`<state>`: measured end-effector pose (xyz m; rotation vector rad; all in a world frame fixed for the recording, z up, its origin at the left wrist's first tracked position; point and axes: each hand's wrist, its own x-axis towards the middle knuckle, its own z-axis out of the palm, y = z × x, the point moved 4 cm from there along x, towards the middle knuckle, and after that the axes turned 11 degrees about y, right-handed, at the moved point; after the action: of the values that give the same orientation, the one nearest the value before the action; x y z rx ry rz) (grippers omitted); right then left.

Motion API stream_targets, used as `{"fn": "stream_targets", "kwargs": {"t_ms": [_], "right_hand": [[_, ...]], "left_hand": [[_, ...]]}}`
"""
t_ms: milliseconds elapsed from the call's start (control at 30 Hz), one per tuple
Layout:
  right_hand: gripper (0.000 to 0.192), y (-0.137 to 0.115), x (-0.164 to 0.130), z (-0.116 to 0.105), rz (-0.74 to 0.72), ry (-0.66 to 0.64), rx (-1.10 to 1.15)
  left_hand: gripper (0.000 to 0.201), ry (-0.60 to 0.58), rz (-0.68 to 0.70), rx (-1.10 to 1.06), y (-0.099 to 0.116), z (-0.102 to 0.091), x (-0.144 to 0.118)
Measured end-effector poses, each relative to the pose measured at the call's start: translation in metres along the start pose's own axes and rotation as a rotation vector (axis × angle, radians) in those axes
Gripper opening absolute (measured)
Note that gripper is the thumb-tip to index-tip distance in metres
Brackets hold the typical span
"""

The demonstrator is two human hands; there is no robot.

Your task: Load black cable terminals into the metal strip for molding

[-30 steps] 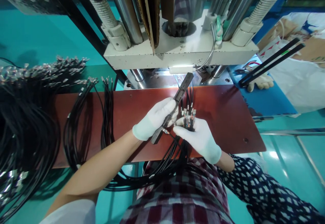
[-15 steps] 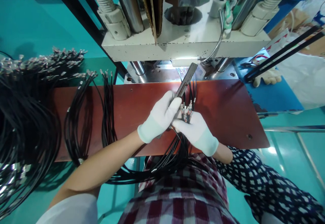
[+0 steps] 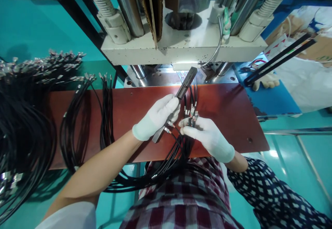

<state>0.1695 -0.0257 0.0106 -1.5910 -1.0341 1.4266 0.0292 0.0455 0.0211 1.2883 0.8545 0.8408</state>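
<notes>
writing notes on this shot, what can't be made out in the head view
Head view: middle of the dark bar, hidden by the left hand.
Head view: how many cables the right hand holds, hidden by grip and overlap.
Head view: rest of the cable pile, cut off by the left edge.

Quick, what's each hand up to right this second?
Left hand: closed, holding a dark, narrow bar at a slant.
Right hand: closed, holding a bunch of black cables.
</notes>
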Motion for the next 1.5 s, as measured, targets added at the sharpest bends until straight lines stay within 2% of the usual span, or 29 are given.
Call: {"fn": "stream_targets", "kwargs": {"t_ms": [333, 433, 567, 667, 767, 900, 967, 1100, 1167, 1267, 1333, 1400, 1500], "right_hand": [[0.034, 0.003, -0.012, 0.007, -0.143, 0.162, -0.150], [0.034, 0.001, -0.006, 0.008, -0.193, 0.093, -0.165], [0.047, -0.003, 0.005, 0.010, -0.261, -0.065, -0.192], [0.045, -0.006, 0.008, 0.011, -0.253, -0.080, -0.202], [0.039, -0.009, 0.007, 0.014, -0.222, -0.035, -0.216], [0.026, -0.011, 0.007, 0.016, -0.219, 0.041, -0.253], [0.022, -0.010, 0.007, 0.017, -0.184, 0.048, -0.166], [0.035, 0.000, 0.004, 0.010, -0.095, 0.178, 0.044], [0.035, 0.006, 0.001, 0.006, -0.081, 0.209, 0.094], [0.036, 0.014, -0.001, 0.002, -0.060, 0.118, 0.183], [0.043, 0.016, -0.002, 0.000, -0.050, 0.062, 0.192], [0.044, 0.015, -0.002, -0.002, -0.038, 0.044, 0.146], [0.034, 0.013, -0.003, -0.003, -0.004, 0.054, 0.087]], "left_hand": [[0.041, -0.057, -0.048, -0.038, -0.005, 0.006, -0.002], [0.041, -0.059, -0.050, -0.041, -0.007, 0.005, -0.002], [0.039, -0.134, -0.084, -0.076, -0.007, 0.008, -0.005], [0.037, -0.172, -0.115, -0.074, -0.006, 0.011, -0.007], [0.037, -0.101, -0.068, 0.058, -0.003, 0.011, -0.009], [0.036, 0.120, 0.169, 0.488, 0.004, 0.007, -0.010], [0.034, 0.128, 0.203, 0.546, 0.005, 0.007, -0.010], [0.040, 0.066, 0.001, 0.310, 0.002, 0.005, -0.008], [0.042, 0.050, -0.073, 0.214, 0.002, 0.003, -0.006], [0.041, 0.032, -0.037, 0.155, 0.003, 0.000, -0.005], [0.040, 0.017, -0.021, 0.129, 0.002, -0.001, -0.004], [0.039, 0.005, -0.033, 0.102, 0.000, -0.002, -0.004], [0.039, -0.003, -0.023, 0.087, -0.001, -0.002, -0.004]]}}
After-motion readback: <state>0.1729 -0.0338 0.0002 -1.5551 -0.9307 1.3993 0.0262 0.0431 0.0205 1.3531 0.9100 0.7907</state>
